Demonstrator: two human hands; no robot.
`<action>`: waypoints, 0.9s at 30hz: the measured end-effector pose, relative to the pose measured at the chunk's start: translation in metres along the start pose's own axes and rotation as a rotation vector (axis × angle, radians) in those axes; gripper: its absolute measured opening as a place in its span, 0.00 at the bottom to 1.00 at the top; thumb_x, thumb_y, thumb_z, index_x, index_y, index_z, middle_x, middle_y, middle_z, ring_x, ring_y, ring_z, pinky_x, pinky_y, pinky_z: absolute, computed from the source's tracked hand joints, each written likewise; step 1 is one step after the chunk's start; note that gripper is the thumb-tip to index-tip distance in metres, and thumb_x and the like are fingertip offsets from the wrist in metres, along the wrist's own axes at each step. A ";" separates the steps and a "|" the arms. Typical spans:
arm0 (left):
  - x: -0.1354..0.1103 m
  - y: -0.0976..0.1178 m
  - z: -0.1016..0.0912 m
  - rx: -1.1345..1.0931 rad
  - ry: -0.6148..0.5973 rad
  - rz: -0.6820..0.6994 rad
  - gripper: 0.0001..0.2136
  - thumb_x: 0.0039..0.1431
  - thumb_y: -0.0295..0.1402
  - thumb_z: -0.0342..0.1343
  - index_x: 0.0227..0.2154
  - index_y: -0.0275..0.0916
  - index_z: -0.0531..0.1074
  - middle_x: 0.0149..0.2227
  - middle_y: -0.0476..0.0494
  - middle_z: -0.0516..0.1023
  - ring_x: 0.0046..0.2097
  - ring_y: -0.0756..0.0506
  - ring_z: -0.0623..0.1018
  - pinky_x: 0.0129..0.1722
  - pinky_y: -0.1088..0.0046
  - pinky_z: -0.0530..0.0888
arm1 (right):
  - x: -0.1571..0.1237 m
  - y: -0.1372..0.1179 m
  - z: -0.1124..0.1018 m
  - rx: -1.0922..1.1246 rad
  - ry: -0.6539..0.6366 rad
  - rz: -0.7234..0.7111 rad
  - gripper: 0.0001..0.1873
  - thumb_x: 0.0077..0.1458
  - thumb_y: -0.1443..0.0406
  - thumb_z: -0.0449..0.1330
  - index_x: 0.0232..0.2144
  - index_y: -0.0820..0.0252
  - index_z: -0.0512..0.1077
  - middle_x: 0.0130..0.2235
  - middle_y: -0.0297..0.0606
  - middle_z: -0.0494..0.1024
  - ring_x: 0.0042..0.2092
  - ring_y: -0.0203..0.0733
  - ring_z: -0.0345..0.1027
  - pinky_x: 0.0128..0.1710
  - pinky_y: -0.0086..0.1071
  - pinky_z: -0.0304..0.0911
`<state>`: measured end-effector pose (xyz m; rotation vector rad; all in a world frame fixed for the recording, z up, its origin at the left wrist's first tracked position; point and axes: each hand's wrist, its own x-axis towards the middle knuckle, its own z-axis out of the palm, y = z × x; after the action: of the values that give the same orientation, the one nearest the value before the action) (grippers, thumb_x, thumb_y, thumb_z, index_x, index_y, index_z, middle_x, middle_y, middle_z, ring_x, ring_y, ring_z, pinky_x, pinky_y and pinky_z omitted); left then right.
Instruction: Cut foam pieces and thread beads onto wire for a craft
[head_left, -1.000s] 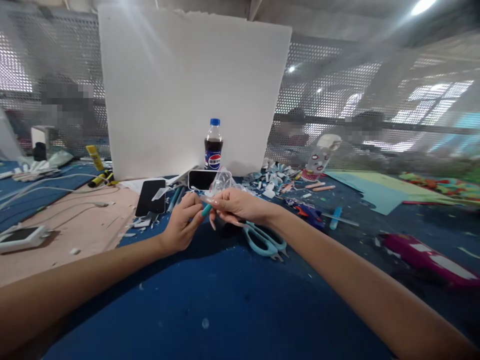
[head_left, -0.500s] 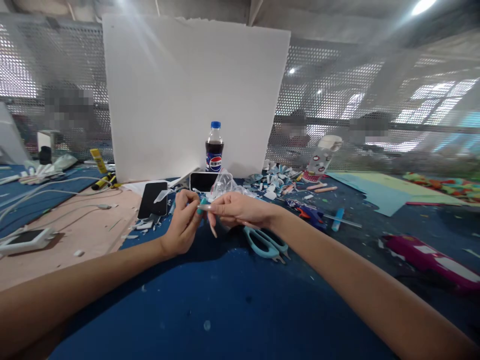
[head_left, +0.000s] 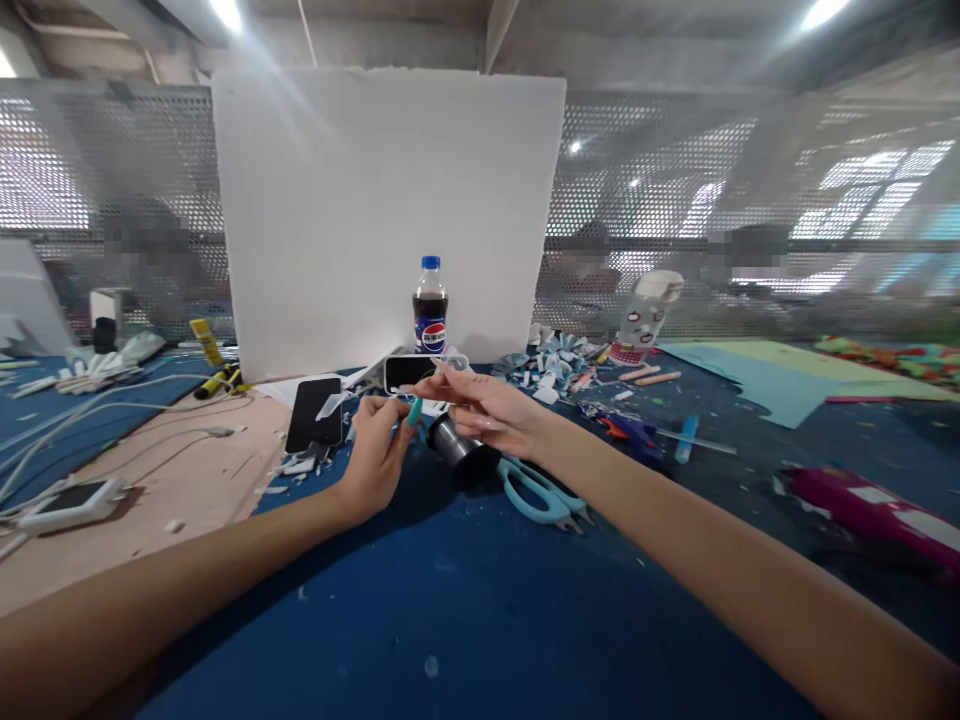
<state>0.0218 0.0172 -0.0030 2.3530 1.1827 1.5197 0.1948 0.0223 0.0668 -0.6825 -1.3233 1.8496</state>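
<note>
My left hand [head_left: 375, 455] is closed in a pinch on a small teal piece [head_left: 415, 411], which points upward between thumb and fingers. Just to its right, my right hand [head_left: 491, 408] has its thumb and forefinger pressed together, their tips close to the teal piece. Whatever those fingertips may hold is too small to make out. Beneath my right hand lies a dark, shiny spool [head_left: 459, 452] on its side. Light-blue-handled scissors [head_left: 536, 495] rest on the blue tabletop beside the spool, partly under my right wrist.
A cola bottle [head_left: 430, 310] stands behind my hands, before a white board [head_left: 390, 210]. Two phones lie near, one black phone [head_left: 314, 415] at left. Foam scraps [head_left: 559, 360], a tumbler [head_left: 646, 318] and a magenta case [head_left: 874, 510] are rightward. Cables [head_left: 97, 400] cross the left side.
My right hand has drawn slightly up and right, away from the teal piece in my left hand. The spool beneath has come into sight. The camera view has tilted up a little.
</note>
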 end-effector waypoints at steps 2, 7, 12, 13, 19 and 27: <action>0.000 0.000 0.000 0.020 -0.022 -0.006 0.08 0.62 0.30 0.45 0.28 0.40 0.65 0.28 0.47 0.68 0.37 0.44 0.64 0.38 0.64 0.61 | -0.001 0.000 -0.001 -0.030 -0.016 -0.024 0.15 0.59 0.58 0.51 0.33 0.61 0.73 0.48 0.39 0.74 0.16 0.20 0.37 0.12 0.22 0.41; -0.001 0.001 -0.001 -0.014 -0.047 0.010 0.09 0.62 0.29 0.44 0.26 0.39 0.62 0.28 0.48 0.65 0.36 0.45 0.63 0.37 0.65 0.61 | -0.001 -0.003 -0.004 -0.060 -0.042 -0.022 0.15 0.59 0.59 0.50 0.36 0.60 0.74 0.52 0.39 0.70 0.16 0.21 0.36 0.12 0.23 0.40; -0.002 0.000 -0.002 -0.045 -0.065 0.037 0.10 0.62 0.30 0.43 0.25 0.40 0.61 0.27 0.48 0.64 0.36 0.45 0.62 0.36 0.65 0.60 | -0.007 -0.012 0.000 -0.024 -0.092 -0.028 0.18 0.61 0.61 0.46 0.40 0.60 0.74 0.55 0.41 0.67 0.16 0.21 0.36 0.12 0.23 0.40; -0.002 0.000 -0.002 -0.049 -0.064 0.038 0.10 0.62 0.30 0.43 0.25 0.40 0.61 0.27 0.47 0.64 0.36 0.45 0.62 0.36 0.64 0.60 | -0.008 -0.014 0.002 -0.030 -0.093 -0.034 0.18 0.61 0.61 0.46 0.40 0.60 0.74 0.55 0.42 0.67 0.16 0.21 0.35 0.12 0.23 0.40; -0.002 0.000 -0.002 -0.067 -0.059 0.046 0.09 0.62 0.29 0.44 0.25 0.40 0.61 0.28 0.47 0.64 0.36 0.45 0.62 0.36 0.64 0.60 | -0.011 -0.016 0.005 -0.085 -0.066 -0.046 0.18 0.61 0.62 0.45 0.39 0.61 0.74 0.54 0.43 0.69 0.16 0.22 0.35 0.12 0.24 0.40; -0.003 0.000 -0.002 -0.026 -0.077 0.082 0.09 0.61 0.30 0.45 0.25 0.40 0.59 0.28 0.48 0.63 0.35 0.45 0.62 0.36 0.65 0.60 | -0.008 -0.014 0.004 -0.100 -0.074 -0.025 0.20 0.62 0.61 0.43 0.43 0.61 0.72 0.56 0.44 0.66 0.15 0.21 0.37 0.11 0.24 0.39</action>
<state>0.0198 0.0148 -0.0040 2.4477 1.0555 1.4441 0.2005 0.0161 0.0811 -0.6517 -1.4745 1.8138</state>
